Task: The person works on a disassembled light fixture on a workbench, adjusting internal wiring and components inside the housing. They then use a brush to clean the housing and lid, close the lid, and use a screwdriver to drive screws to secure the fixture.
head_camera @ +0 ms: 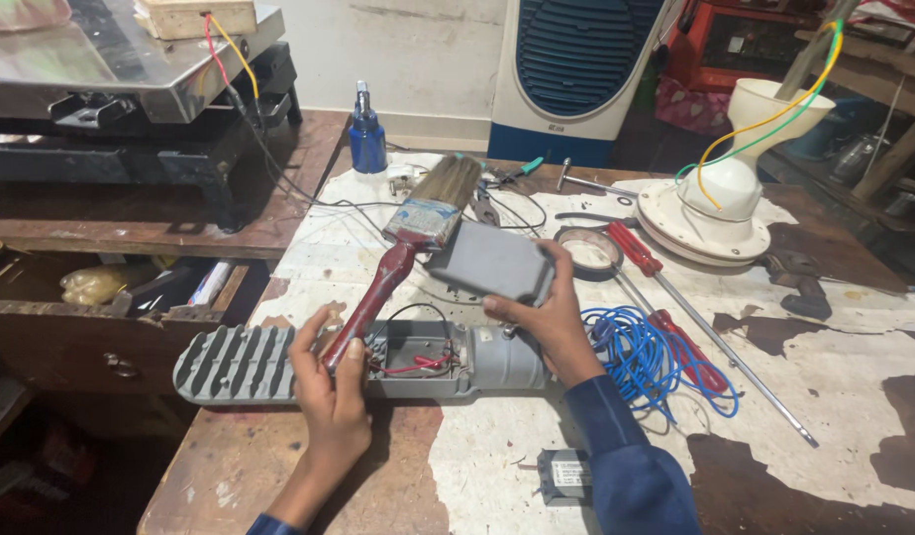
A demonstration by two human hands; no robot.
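A long grey light housing (242, 363) with a ribbed end lies across the near table edge, its middle compartment open with red and black wires (418, 365) inside. My left hand (329, 381) grips the red handle of a wide paintbrush (418, 223) whose bristles point away from me. My right hand (549, 315) holds a grey rectangular cover (489, 261) lifted above the housing.
A blue wire coil (636, 359) and two red-handled screwdrivers (644, 260) lie to the right. A tape roll (588, 248), a white fan-like base (720, 198) with yellow and green wires, a blue bottle (367, 139), pliers and a small grey box (564, 476) are around. An open drawer (131, 287) sits left.
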